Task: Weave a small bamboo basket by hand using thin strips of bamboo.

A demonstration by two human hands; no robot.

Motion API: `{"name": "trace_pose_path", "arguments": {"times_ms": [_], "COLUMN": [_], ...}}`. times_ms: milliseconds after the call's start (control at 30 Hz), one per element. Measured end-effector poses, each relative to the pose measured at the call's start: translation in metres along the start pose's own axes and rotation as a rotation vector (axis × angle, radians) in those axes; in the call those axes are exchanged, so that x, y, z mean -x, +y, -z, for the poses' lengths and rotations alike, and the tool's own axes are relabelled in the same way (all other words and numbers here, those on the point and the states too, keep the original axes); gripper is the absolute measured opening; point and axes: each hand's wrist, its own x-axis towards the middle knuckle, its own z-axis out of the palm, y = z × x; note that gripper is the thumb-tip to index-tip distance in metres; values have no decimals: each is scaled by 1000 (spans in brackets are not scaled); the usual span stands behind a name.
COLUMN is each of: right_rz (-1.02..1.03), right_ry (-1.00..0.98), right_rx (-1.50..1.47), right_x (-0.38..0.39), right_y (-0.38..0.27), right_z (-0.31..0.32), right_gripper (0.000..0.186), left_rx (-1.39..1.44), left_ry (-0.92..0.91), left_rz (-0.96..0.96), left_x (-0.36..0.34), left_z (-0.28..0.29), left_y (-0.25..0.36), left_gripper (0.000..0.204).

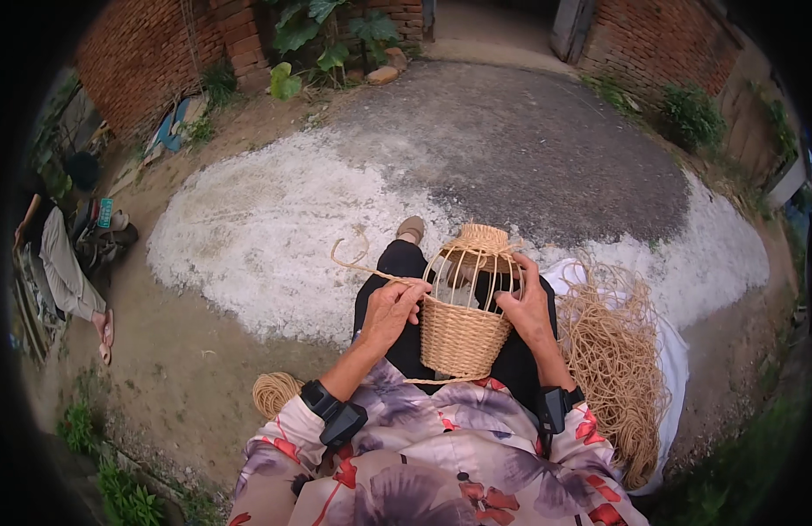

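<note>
Your left hand [395,309] pinched on a straw cord [371,271], your right hand [530,305] clamped on the right side of the woven basket [464,340], basket between your legs [401,259], cord heap [612,373] at right.

- basket [464,340] is woven from rough, matt, straw-like stuff
- rope pile [612,373] is made of kinda dull, coarse fibre
- wrist gadgets [344,424] are cased in smooth-looking plastic
- walls [152,61] built of rough brick

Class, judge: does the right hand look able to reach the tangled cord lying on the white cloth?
Probably yes: the tangled cord lies uncovered just to the right of the right hand, with nothing apparent blocking; the hand would have to leave the basket.
</note>
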Motion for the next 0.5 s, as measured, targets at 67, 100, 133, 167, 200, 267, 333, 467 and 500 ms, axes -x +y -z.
{"name": "trace_pose_path", "arguments": {"times_ms": [67, 100, 133, 167, 200, 267, 333, 467, 500], "right_rz": [10, 12, 20, 28, 27, 21, 28, 44, 43], "right_ry": [-11, -12, -12, -12, -11, -18, -7, -24, -25], "right_rx": [18, 17, 17, 16, 16, 25, 27, -7, -10], "right_x": [0, 0, 1, 1, 1, 1, 1, -1, -1], "right_y": [0, -1, 0, -1, -2, -4, 0, 5, 5], "right_z": [0, 0, -2, -3, -2, -2, 1, 2, 2], "right_gripper": [74, 74, 75, 75, 75, 76, 77, 76, 76], "left_rx": [-123, -236, -349, -356, -356, -609, -576, 47, 194], "left_ry": [5, -41, -88, -89, -91, 16, 23, -37, -43], "left_rz": [-173, -335, -496, -488, -488, -632, -603, -8, 34], "left_x": [-14, -22, -27, -30, -32, -36, -33, -23, -21], "left_z": [1, -1, -3, -6, -12, -21, -27, -13, -8], "left_y": [8, 9, 10, 9, 9, 6, 15, 12, 5], "left_gripper": [25, 24, 24, 21, 21, 17, 20, 46, 43]}}
